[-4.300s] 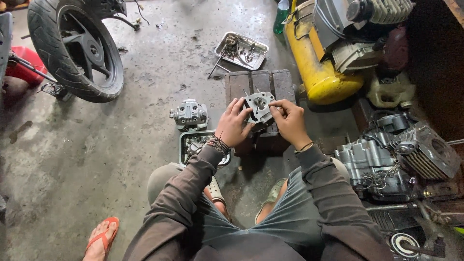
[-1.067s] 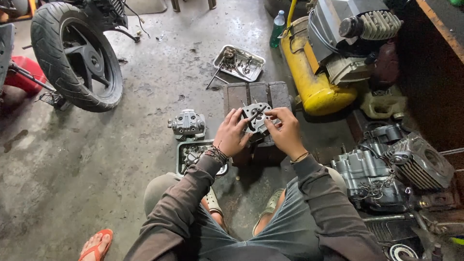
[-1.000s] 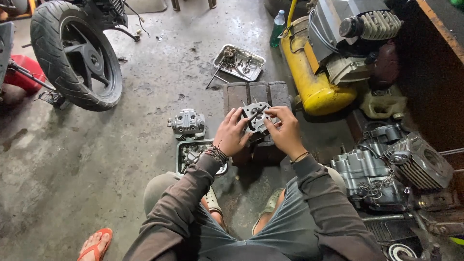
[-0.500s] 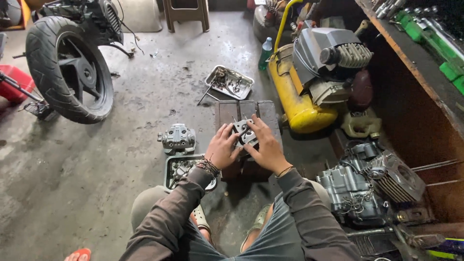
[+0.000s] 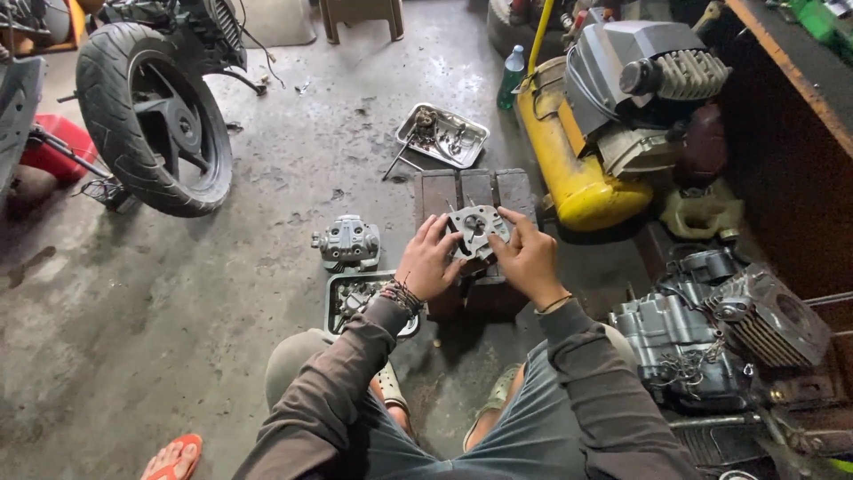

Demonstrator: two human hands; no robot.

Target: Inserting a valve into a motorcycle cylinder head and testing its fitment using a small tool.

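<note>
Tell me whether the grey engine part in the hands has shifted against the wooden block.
No. The engine part stays over the wooden block, between left hand and right hand.

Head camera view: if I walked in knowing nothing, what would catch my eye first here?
Probably the grey metal engine part at the centre, held over a low wooden stool by the left hand and right hand. Next, the bright yellow air compressor at upper right and the black motorcycle wheel at upper left. An engine block lies on the floor at lower right.
</note>
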